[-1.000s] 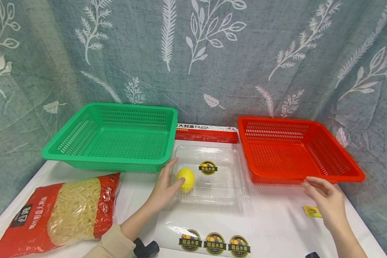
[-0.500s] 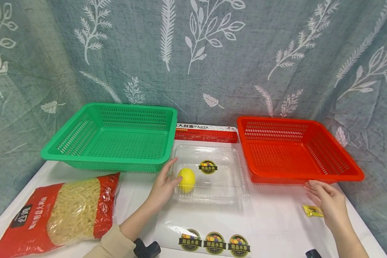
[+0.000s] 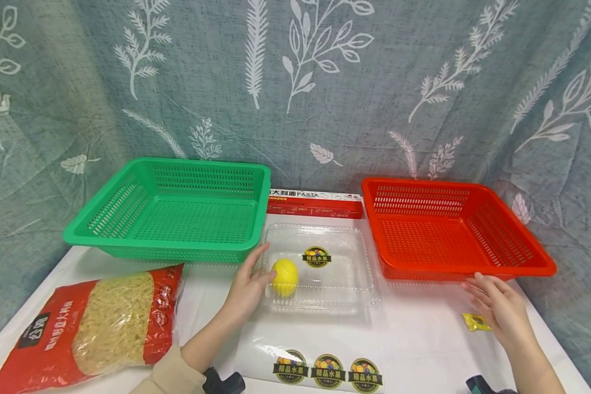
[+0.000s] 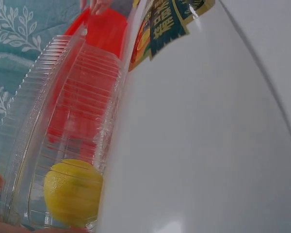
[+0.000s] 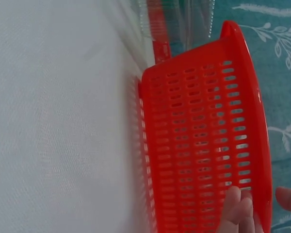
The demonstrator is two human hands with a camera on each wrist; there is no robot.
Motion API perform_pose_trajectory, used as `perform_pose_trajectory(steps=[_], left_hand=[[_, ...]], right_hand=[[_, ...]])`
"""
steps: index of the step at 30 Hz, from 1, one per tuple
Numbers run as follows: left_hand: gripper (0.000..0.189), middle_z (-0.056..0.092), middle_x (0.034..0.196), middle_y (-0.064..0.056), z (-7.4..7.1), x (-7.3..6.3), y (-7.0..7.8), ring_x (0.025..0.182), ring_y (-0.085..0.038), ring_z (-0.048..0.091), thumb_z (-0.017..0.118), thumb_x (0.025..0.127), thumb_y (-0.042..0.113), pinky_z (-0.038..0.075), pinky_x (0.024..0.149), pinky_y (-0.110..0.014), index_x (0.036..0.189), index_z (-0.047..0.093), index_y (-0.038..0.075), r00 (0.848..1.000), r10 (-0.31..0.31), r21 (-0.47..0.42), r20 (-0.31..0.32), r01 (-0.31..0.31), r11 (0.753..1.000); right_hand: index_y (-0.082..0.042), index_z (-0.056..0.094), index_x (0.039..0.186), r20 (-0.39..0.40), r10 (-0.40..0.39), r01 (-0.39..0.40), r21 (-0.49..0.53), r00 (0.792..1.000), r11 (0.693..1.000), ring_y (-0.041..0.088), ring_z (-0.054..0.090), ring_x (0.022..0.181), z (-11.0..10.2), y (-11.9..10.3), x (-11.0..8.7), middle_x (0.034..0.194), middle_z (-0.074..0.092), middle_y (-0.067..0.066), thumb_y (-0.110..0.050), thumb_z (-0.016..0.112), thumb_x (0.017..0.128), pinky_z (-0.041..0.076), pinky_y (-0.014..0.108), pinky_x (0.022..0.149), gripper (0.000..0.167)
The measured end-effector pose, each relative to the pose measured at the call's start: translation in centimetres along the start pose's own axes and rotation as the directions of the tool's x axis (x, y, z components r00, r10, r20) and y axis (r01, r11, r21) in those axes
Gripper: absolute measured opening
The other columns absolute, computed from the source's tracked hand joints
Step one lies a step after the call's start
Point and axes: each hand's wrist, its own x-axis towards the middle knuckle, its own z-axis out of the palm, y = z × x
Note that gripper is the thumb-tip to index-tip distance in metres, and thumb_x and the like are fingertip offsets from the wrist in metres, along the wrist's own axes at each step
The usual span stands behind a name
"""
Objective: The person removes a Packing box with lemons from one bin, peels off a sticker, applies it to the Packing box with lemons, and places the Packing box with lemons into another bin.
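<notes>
A lemon (image 3: pixel 285 277) lies in the front left corner of a clear plastic clamshell box (image 3: pixel 345 273), which bears a round fruit label. My left hand (image 3: pixel 248 282) is at the box's left side, its fingers spread along the edge and the thumb near the lemon. The left wrist view shows the lemon (image 4: pixel 72 193) through the ribbed wall. At the front rim of a red plastic basket (image 3: pixel 426 241) is my right hand (image 3: pixel 504 306). In the right wrist view its thumb stands beyond the rim and the fingers (image 5: pixel 233 208) lie before the slotted wall.
Left stands a green basket (image 3: pixel 192 216), with a red bag of pasta (image 3: pixel 110 320) before it. A red pasta box (image 3: pixel 315 207) lies behind the clear box. In front is a sheet of labels (image 3: pixel 328 371). A small yellow packet (image 3: pixel 476 322) lies near my right hand.
My left thumb has drawn slightly left, off the lemon in the head view. The right hand's fingers have shifted a little at the basket rim. The baskets and box stay in place.
</notes>
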Motion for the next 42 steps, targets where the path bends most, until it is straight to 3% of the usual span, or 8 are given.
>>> perform_pose_trajectory(steps=[6, 13, 19, 25, 32, 38, 42], left_hand=[[0.058, 0.017, 0.15, -0.012, -0.1, -0.3, 0.0, 0.135, -0.035, 0.014, 0.051, 0.087, 0.003, 0.019, 0.107, -0.048, 0.141, 0.031, 0.01, 1.0, 0.0, 0.016, 0.002, 0.0, 1.0], [0.058, 0.018, 0.15, -0.012, -0.2, -0.7, 0.2, 0.135, -0.035, 0.016, 0.051, 0.088, 0.004, 0.02, 0.107, -0.049, 0.142, 0.031, 0.01, 1.0, 0.015, 0.03, 0.001, -0.015, 0.999], [0.057, 0.017, 0.15, -0.011, -0.1, -1.2, 0.8, 0.13, -0.038, 0.026, 0.051, 0.088, 0.004, 0.026, 0.104, -0.05, 0.142, 0.031, 0.011, 1.0, 0.025, 0.021, 0.003, -0.026, 0.999], [0.057, 0.016, 0.15, -0.01, -0.1, -1.8, 1.4, 0.127, -0.042, 0.03, 0.051, 0.089, 0.006, 0.026, 0.103, -0.052, 0.142, 0.031, 0.013, 1.0, 0.029, 0.016, 0.006, -0.029, 0.999], [0.056, 0.017, 0.15, -0.011, -0.3, -2.3, 1.7, 0.13, -0.042, 0.024, 0.051, 0.089, 0.005, 0.022, 0.105, -0.052, 0.142, 0.031, 0.011, 0.999, 0.04, -0.005, 0.018, -0.039, 0.999], [0.057, 0.017, 0.15, -0.013, -0.3, -2.9, 1.8, 0.129, -0.043, 0.026, 0.051, 0.089, 0.005, 0.023, 0.103, -0.054, 0.142, 0.031, 0.01, 0.999, 0.039, 0.003, 0.023, -0.039, 0.999], [0.057, 0.018, 0.149, -0.013, -0.4, -3.2, 1.9, 0.13, -0.041, 0.025, 0.051, 0.088, 0.004, 0.023, 0.104, -0.052, 0.142, 0.031, 0.011, 0.999, 0.04, 0.003, 0.019, -0.04, 0.999]], right_hand=[[-0.008, 0.037, 0.101, 0.071, -0.028, 0.017, 0.147, 0.997, 0.989, 0.013, 0.065, 0.084, 2.9, -2.2, -2.3, 0.09, 0.062, -0.003, -0.02, 0.053, 0.093, 0.052, 0.024, 0.075, 0.022], [-0.013, 0.028, 0.113, 0.07, -0.013, -0.005, 0.251, 0.997, 0.968, 0.012, 0.065, 0.084, 4.2, -2.8, -2.8, 0.097, 0.055, -0.005, -0.014, 0.053, 0.092, 0.052, 0.027, 0.076, 0.032], [-0.022, 0.017, 0.12, 0.045, 0.063, -0.075, 0.369, 0.997, 0.926, 0.014, 0.064, 0.085, 4.4, -3.0, -2.6, 0.116, 0.03, -0.003, -0.011, 0.054, 0.091, 0.05, 0.03, 0.082, 0.047], [-0.027, 0.016, 0.12, 0.028, 0.116, -0.115, 0.476, 0.993, 0.872, 0.019, 0.065, 0.085, 4.9, -3.4, -2.4, 0.12, 0.028, -0.002, -0.01, 0.054, 0.091, 0.048, 0.033, 0.085, 0.051], [-0.024, 0.022, 0.116, 0.013, 0.108, -0.099, 0.528, 0.994, 0.843, 0.022, 0.066, 0.084, 5.3, -3.4, -2.6, 0.111, 0.042, 0.001, -0.006, 0.056, 0.09, 0.046, 0.035, 0.086, 0.046], [-0.029, 0.011, 0.126, 0.002, 0.152, -0.13, 0.528, 0.988, 0.839, 0.021, 0.065, 0.084, 5.8, -3.6, -2.4, 0.12, 0.03, -0.001, -0.008, 0.053, 0.091, 0.048, 0.032, 0.085, 0.058], [-0.032, 0.008, 0.128, -0.002, 0.154, -0.129, 0.532, 0.988, 0.837, 0.02, 0.065, 0.086, 6.1, -3.7, -2.3, 0.12, 0.03, -0.002, -0.008, 0.054, 0.091, 0.047, 0.032, 0.086, 0.064]])
